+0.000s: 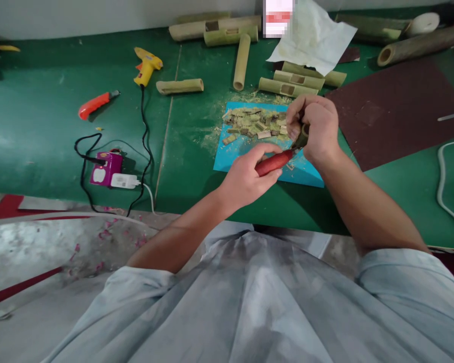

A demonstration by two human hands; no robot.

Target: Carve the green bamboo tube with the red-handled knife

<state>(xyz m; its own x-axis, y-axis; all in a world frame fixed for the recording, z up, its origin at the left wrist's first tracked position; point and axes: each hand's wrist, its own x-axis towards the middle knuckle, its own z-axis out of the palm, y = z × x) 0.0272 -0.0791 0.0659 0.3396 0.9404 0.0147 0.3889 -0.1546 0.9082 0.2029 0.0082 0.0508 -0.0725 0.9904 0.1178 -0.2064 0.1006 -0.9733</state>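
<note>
My left hand (pixel 249 176) grips a red-handled knife (pixel 274 162) whose tip points up and right into a short bamboo piece (pixel 301 137). My right hand (pixel 313 127) is wrapped around that bamboo piece, which is mostly hidden by the fingers. Both hands hover over a blue cutting mat (pixel 242 151) on the green table (pixel 41 126). A heap of bamboo offcuts (pixel 255 123) lies on the mat's far half, just left of my right hand.
Bamboo tubes (pixel 242 60) with cut windows lie beyond the mat, beside a white cloth (pixel 314 35). A yellow glue gun (pixel 147 65), an orange utility knife (pixel 96 104) and a purple power strip (pixel 106 169) with cables sit to the left. A brown sheet (pixel 397 111) lies right.
</note>
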